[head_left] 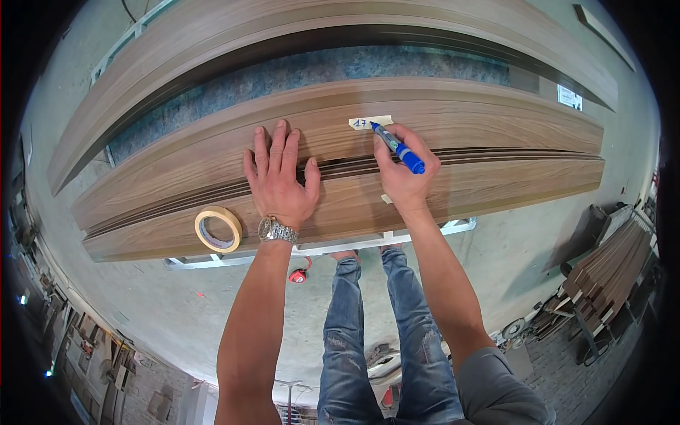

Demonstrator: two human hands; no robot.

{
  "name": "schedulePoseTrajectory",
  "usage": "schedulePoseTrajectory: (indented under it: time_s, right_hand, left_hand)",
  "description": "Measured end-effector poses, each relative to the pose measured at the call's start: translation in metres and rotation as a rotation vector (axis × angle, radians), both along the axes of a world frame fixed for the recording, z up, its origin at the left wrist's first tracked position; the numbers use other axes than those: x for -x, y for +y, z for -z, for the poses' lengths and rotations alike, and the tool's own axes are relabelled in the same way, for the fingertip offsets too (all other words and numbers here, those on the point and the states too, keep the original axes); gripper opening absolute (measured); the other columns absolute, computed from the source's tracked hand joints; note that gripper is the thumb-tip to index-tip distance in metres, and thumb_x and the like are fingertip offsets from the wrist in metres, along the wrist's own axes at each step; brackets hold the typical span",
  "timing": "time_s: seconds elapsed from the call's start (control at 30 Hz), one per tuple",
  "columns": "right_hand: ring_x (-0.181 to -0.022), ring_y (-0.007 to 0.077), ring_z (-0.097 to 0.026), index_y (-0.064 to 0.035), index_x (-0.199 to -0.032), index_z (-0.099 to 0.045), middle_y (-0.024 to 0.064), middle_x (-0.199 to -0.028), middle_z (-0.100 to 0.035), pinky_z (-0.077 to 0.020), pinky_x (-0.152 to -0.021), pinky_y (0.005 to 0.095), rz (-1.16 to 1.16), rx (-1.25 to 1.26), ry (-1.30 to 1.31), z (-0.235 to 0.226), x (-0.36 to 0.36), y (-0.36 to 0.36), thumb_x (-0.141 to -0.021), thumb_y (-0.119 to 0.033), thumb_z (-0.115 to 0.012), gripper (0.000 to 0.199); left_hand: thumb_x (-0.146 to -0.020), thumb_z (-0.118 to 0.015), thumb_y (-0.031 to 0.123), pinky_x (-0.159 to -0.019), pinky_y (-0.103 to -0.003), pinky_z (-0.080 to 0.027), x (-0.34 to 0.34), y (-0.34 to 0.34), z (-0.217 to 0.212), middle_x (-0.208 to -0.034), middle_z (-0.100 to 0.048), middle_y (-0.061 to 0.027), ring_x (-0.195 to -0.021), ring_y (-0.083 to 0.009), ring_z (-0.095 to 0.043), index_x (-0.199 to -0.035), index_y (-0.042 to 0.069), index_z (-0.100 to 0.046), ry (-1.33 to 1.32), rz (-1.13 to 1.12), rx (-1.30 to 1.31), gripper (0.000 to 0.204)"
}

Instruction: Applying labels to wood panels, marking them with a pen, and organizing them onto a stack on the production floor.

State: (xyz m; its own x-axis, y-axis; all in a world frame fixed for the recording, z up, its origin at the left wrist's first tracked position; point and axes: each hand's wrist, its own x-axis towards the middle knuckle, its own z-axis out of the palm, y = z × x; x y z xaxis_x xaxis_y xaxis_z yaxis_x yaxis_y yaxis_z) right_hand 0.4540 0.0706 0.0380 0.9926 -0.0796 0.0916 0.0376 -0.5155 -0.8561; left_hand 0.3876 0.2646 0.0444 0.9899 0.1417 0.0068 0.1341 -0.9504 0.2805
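Nearest to us, our left hand point(278, 178) lies flat with fingers spread, palm down on the stack of wood-grain panels point(496, 177) close to its near edge, a metal watch point(276, 230) on the wrist. To its left, at the near edge of the same stack, sits a roll of masking tape point(218, 229), lying flat and apart from the hand.

Our right hand point(402, 170) is curled round a blue marker point(397, 147), pinched between thumb and fingers with its tip touching a small strip of pale tape point(370, 122) stuck on the panel just beyond the hand. The marker looks light, stiff and smooth; we judge it best gripped low on the barrel, near the tip, as it is now. The tape strip is thin and soft and would tear or lift easily; the panel under it gives a firm backing.

The panels seem long, rigid and heavy, with a smooth laminate face that could slide on the layers below; our flat left hand would steady them.

Further off, a second run of panels point(212, 42) lies beyond a strip of blue-grey surface point(319, 71). The lens bends every long edge, so we cannot judge true straightness. What carries the stack is mostly hidden; only a pale metal frame point(397, 239) shows beneath. More boards point(609, 273) at the far right are dim and hard to read.
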Motion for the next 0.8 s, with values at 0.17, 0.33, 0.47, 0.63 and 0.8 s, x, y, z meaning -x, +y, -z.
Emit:
schedulePoseTrajectory:
  time_s: [0.17,0.33,0.47,0.63,0.8]
  right_hand:
    - [-0.070,0.0147,-0.064,-0.0017,-0.094,-0.069,0.0084,-0.081,-0.069,-0.0499,-0.065,0.0263,0.004,-0.014,0.047,-0.006,0.000,0.003,-0.079,-0.004,-0.075,0.016]
    - [-0.070,0.0151,-0.064,-0.0016,-0.094,-0.069,0.0087,-0.081,-0.069,-0.0498,-0.066,0.0264,0.056,0.010,0.045,-0.003,0.000,0.001,-0.078,-0.004,-0.075,0.017]
    - [-0.070,0.0140,-0.063,-0.0017,-0.094,-0.069,0.0078,-0.080,-0.068,-0.0493,-0.065,0.0257,-0.019,0.016,-0.029,-0.003,-0.001,0.001,-0.078,-0.004,-0.076,0.017]
    - [-0.069,0.0074,-0.060,-0.0007,-0.094,-0.069,0.0035,-0.078,-0.069,-0.0483,-0.064,0.0224,0.107,-0.073,0.040,0.003,0.005,-0.003,-0.080,-0.003,-0.075,0.015]
    - [-0.068,0.0055,-0.060,0.0000,-0.097,-0.070,0.0018,-0.075,-0.069,-0.0481,-0.063,0.0213,0.132,-0.025,0.070,-0.001,0.004,0.000,-0.081,-0.003,-0.075,0.017]
  left_hand:
    - [-0.086,-0.062,0.032,-0.112,-0.061,-0.026,0.001,0.001,0.000,-0.151,-0.045,-0.0054,-0.144,-0.0357,-0.033,-0.130,0.010,-0.059,0.005,0.004,-0.008,0.049]
    - [-0.086,-0.062,0.032,-0.112,-0.061,-0.026,0.000,-0.001,-0.001,-0.151,-0.045,-0.0054,-0.144,-0.0358,-0.032,-0.131,0.010,-0.058,0.017,0.001,-0.005,0.050]
    - [-0.086,-0.062,0.032,-0.112,-0.061,-0.026,0.000,0.000,0.000,-0.152,-0.045,-0.0052,-0.144,-0.0356,-0.032,-0.131,0.010,-0.058,0.017,0.001,-0.005,0.051]
    - [-0.087,-0.062,0.029,-0.113,-0.057,-0.026,0.000,0.000,-0.003,-0.152,-0.045,-0.0040,-0.145,-0.0340,-0.032,-0.136,0.013,-0.055,0.036,0.001,-0.002,0.052]
    - [-0.087,-0.062,0.030,-0.112,-0.059,-0.026,-0.001,0.001,-0.002,-0.152,-0.045,-0.0045,-0.144,-0.0348,-0.032,-0.134,0.011,-0.056,0.023,0.001,-0.005,0.051]
